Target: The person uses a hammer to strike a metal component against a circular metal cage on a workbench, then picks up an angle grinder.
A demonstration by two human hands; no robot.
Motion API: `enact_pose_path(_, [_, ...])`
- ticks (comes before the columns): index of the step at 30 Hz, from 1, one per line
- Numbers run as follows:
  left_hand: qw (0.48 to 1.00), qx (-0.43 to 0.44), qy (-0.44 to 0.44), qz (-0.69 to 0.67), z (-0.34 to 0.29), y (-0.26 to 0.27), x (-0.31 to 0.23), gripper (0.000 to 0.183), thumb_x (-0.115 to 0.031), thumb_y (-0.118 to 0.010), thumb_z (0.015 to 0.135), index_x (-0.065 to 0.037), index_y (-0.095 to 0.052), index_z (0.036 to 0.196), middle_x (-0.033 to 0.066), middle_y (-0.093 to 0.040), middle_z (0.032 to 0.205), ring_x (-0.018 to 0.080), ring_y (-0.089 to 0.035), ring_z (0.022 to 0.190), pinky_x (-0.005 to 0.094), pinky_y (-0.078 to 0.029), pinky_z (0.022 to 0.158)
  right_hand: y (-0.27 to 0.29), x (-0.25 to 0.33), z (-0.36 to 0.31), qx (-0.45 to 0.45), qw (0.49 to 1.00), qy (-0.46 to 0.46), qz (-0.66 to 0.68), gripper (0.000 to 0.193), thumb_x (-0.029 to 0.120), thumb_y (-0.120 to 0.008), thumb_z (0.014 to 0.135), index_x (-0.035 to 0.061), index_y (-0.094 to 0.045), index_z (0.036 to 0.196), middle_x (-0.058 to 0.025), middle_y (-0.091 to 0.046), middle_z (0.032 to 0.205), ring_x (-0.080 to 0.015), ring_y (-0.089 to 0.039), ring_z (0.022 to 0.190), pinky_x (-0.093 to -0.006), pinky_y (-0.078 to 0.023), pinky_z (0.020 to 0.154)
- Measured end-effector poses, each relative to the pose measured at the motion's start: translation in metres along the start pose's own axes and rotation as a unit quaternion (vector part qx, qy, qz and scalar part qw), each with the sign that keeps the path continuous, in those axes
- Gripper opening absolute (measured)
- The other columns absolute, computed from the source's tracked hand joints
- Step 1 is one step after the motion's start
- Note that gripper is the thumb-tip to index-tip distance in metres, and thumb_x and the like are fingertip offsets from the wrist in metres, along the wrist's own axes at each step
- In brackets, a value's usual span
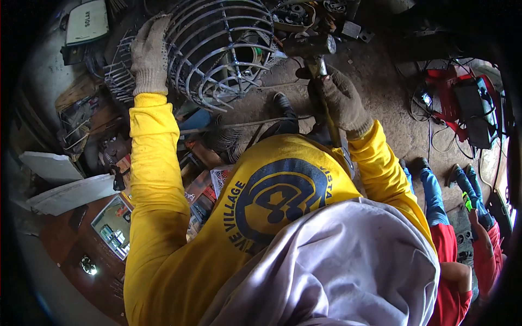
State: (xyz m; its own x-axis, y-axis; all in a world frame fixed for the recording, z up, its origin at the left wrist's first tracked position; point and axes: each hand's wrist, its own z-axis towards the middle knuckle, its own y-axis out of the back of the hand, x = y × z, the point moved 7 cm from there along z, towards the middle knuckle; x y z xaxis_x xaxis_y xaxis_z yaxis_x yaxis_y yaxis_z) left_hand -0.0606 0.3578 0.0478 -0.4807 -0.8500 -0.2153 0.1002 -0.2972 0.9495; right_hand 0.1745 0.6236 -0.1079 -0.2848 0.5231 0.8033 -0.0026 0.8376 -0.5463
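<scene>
A round basket of curved steel rods (225,49) stands in front of me, with rings crossed by welded ribs. My left hand (149,54), in a pale knit work glove, is closed at its left side; the fingertips are partly hidden. In a darker glove, my right hand (343,98) grips a hammer (312,48) by its handle. The hammer head is raised just right of the basket, apart from it. A bundle of thin metal rods (118,76) lies beside my left hand.
A box of metal parts (296,16) is at the far side. Cables cross the floor on the right near a red chair (443,92). Two people in red shirts (446,244) stand at my right. White boards (70,190) and a brown table (65,233) are at left.
</scene>
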Motion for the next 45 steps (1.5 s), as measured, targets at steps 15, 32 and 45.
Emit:
enact_pose_path(15, [0.993, 0.008, 0.112, -0.032, -0.001, 0.001, -0.001, 0.042, -0.032, -0.048, 0.099, -0.013, -0.065, 0.133, 0.0168, -0.063, 0.133, 0.0337, -0.059, 0.124, 0.0393, -0.043, 0.108, -0.004, 0.036, -0.005, -0.004, 0.957, 0.169, -0.236, 0.056, 0.041, -0.063, 0.100, -0.0006, -0.052, 0.137, -0.0078, -0.069, 0.092, -0.0148, -0.065, 0.069, -0.0280, -0.051, 0.060])
enact_pose_path(32, [0.979, -0.039, 0.132, -0.151, -0.001, 0.002, -0.001, 0.040, -0.038, -0.063, 0.095, -0.007, -0.073, 0.119, 0.0104, -0.074, 0.116, 0.0230, -0.068, 0.108, 0.0323, -0.048, 0.098, 0.004, 0.046, 0.014, -0.023, 0.984, -0.169, -0.048, 0.036, 0.037, -0.061, 0.104, 0.0078, -0.063, 0.126, 0.0036, -0.055, 0.076, -0.0055, -0.049, 0.061, -0.0214, -0.039, 0.052])
enact_pose_path(45, [0.958, -0.023, 0.187, -0.216, -0.002, -0.003, 0.007, 0.036, -0.032, -0.063, 0.096, -0.006, -0.073, 0.118, 0.0097, -0.074, 0.113, 0.0200, -0.068, 0.107, 0.0308, -0.049, 0.098, 0.107, -0.063, -0.032, -0.224, 0.952, -0.209, -0.003, 0.032, 0.035, -0.058, 0.104, 0.0076, -0.061, 0.120, -0.0017, -0.059, 0.075, -0.0118, -0.056, 0.058, -0.0288, -0.049, 0.050])
